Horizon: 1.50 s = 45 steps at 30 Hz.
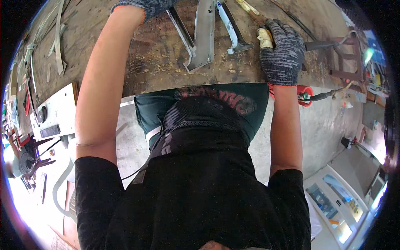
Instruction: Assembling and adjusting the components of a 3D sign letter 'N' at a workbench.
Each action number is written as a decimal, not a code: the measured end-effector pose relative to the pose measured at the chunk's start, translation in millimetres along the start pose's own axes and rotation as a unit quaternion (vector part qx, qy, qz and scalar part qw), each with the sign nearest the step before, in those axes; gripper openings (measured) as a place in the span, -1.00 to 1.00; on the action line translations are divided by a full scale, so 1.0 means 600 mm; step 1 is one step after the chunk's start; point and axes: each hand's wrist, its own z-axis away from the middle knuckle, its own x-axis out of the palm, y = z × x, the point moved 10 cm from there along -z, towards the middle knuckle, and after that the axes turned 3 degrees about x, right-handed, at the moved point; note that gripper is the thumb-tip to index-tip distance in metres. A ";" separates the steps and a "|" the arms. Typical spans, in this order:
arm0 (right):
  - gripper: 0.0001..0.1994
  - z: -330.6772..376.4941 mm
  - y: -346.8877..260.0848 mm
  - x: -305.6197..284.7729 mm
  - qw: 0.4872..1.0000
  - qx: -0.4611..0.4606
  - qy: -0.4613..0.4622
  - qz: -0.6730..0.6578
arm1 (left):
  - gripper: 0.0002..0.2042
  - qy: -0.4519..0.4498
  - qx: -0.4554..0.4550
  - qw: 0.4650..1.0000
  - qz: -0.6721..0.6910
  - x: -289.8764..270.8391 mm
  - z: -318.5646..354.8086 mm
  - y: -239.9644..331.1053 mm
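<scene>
1. worn wooden workbench (pixel 125 54), strewn with sawdust, spans the upper view.
2. right hand (pixel 283 48), in a grey knit glove, grips a taped wooden tool handle (pixel 263 35) near the bench edge.
3. left hand (pixel 143 6), gloved, lies beside grey metal brackets (pixel 204 37); finger state cannot be told.

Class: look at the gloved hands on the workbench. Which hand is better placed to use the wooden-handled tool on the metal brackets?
Probably the right hand: it already grips the wooden-handled tool beside the metal brackets. The left hand rests at the picture's top edge, left of them.
</scene>
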 end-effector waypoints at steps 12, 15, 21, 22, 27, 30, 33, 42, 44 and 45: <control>-0.67 -0.006 -0.003 0.004 1.000 0.003 -0.010 0.000 | -0.79 0.117 0.097 0.988 0.015 0.013 -0.007 -0.021; -0.68 -0.008 -0.010 0.009 0.999 -0.025 0.008 -0.034 | -0.80 0.093 0.110 0.989 0.040 0.018 -0.017 -0.030; -0.66 -0.011 -0.001 0.007 1.000 -0.010 -0.025 -0.011 | -0.78 0.062 0.129 0.989 -0.028 0.020 -0.012 0.018; -0.62 -0.010 0.012 0.001 0.999 0.000 -0.035 -0.003 | -0.78 0.063 0.139 0.988 -0.016 0.029 -0.019 0.025; -0.59 0.001 -0.002 0.006 0.997 0.044 -0.023 -0.063 | -0.74 0.010 0.139 0.989 -0.048 0.052 -0.058 -0.066; -0.65 -0.006 -0.003 0.004 0.995 0.071 -0.017 -0.074 | -0.78 0.030 0.155 0.987 0.008 0.046 -0.047 -0.071; -0.66 -0.011 0.007 -0.015 0.990 0.095 -0.023 -0.098 | -0.81 0.021 0.127 0.991 0.039 0.050 -0.047 -0.066; -0.62 -0.018 0.005 -0.025 0.990 0.088 -0.003 -0.106 | -0.79 0.045 0.155 0.987 0.013 0.035 -0.053 -0.041; -0.61 -0.016 -0.007 -0.034 0.990 0.063 0.028 -0.123 | -0.79 0.052 0.176 0.983 0.031 0.021 -0.049 -0.038; -0.61 -0.011 -0.002 -0.044 0.992 0.056 0.052 -0.103 | -0.80 0.050 0.147 0.988 0.011 0.028 -0.052 -0.030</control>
